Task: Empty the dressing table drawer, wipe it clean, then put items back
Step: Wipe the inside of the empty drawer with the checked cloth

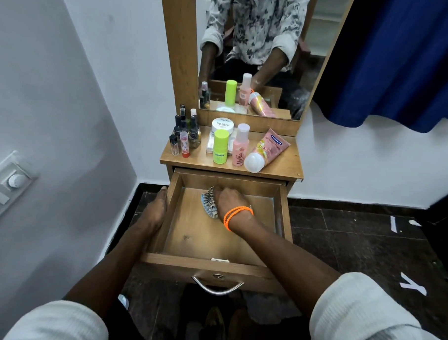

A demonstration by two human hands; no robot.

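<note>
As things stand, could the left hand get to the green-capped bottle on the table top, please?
Probably yes: the left hand only rests on the drawer side, and the green-capped bottle stands near the top's front edge with nothing in front.

Home bedroom corner: mirrored dressing table [282,159], cosmetics [220,146], blue curtain [402,62].
</note>
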